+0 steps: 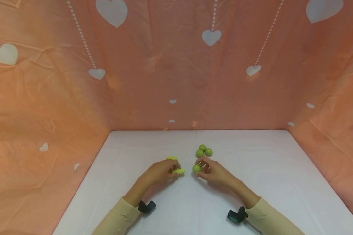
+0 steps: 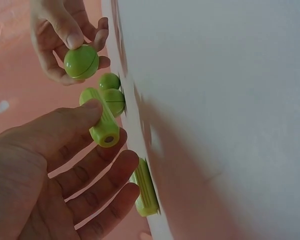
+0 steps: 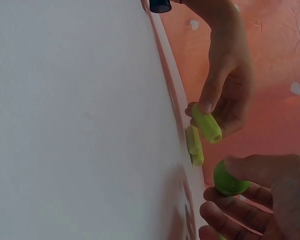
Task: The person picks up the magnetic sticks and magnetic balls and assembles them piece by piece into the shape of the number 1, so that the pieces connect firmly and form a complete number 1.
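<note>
My left hand (image 1: 161, 171) pinches a short ridged yellow-green rod (image 1: 179, 171) between thumb and fingertips; in the left wrist view a small dark round spot marks its near end. Opposite it, my right hand (image 1: 216, 173) holds a glossy green ball (image 1: 196, 168) between thumb and fingers, and a seam line runs round this ball (image 2: 81, 62) in the left wrist view. The rod and the ball are apart, a small gap between them. Just beyond the left hand lies another yellow-green rod (image 1: 172, 158); the right wrist view shows two loose rods (image 3: 192, 140) there.
Three more green balls (image 1: 202, 148) sit clustered on the white tabletop (image 1: 238, 147), just beyond the right hand. An orange cloth (image 1: 179, 71) with pale hearts hangs behind and at both sides. Black wrist cameras (image 1: 147, 207) are strapped at both sleeves.
</note>
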`<state>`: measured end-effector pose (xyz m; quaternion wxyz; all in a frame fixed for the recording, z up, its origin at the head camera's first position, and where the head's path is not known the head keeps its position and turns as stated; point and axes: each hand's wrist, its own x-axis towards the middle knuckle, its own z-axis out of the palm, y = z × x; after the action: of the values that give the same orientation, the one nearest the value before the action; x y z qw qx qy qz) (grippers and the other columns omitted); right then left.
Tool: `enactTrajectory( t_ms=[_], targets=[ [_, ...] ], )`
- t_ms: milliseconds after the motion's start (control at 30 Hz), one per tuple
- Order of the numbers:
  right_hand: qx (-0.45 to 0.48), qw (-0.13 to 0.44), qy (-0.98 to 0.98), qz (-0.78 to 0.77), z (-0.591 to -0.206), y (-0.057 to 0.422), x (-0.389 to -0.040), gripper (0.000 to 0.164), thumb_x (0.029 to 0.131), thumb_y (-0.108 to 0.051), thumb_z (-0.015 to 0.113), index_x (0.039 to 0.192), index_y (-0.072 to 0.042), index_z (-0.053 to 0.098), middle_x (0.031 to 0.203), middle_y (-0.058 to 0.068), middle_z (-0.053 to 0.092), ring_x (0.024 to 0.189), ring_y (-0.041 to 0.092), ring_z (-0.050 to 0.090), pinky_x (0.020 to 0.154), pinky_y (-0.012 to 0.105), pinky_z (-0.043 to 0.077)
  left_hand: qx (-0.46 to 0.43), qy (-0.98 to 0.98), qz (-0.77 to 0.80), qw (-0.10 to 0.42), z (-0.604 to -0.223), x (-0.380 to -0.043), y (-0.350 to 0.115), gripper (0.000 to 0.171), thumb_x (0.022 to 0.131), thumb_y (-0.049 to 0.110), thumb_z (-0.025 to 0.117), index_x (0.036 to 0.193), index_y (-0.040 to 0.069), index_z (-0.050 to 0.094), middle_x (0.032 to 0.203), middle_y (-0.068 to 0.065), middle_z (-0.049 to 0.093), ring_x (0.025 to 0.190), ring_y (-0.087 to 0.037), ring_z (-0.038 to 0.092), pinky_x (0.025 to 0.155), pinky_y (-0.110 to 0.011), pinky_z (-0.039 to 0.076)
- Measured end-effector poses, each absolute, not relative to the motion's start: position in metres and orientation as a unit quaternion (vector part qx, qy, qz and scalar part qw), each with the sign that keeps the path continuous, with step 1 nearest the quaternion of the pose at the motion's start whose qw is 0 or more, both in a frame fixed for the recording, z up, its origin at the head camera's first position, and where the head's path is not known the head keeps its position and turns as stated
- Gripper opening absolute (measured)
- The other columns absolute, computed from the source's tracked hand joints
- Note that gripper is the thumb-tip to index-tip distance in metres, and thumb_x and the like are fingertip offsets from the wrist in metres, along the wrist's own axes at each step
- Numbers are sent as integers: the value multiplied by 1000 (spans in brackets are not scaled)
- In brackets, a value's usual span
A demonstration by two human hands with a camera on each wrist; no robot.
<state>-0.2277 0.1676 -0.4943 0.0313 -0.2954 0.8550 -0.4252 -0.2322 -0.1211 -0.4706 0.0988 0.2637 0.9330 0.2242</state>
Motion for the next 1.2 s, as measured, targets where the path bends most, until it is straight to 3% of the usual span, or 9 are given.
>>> enactTrajectory(
  t_ms=[867, 1200],
  targets=[
    [-305, 49, 843, -440, -490, 162, -224, 30, 97, -11, 79, 123, -10, 65, 107, 0, 73, 98, 14, 68, 83, 30, 57, 312, 917, 236, 82, -467, -225, -108, 20, 101, 21, 77, 119, 20, 70, 100, 5, 71, 90, -11, 66, 79, -34, 55],
    [-297, 59, 839, -453, -492, 162, -225, 30, 99, -10, 78, 126, -10, 64, 107, 3, 74, 93, 12, 68, 78, 29, 57, 310, 918, 230, 87, -470, -225, -106, 20, 102, 23, 77, 120, 21, 70, 102, 6, 73, 91, -9, 67, 79, -33, 55]
  ],
)
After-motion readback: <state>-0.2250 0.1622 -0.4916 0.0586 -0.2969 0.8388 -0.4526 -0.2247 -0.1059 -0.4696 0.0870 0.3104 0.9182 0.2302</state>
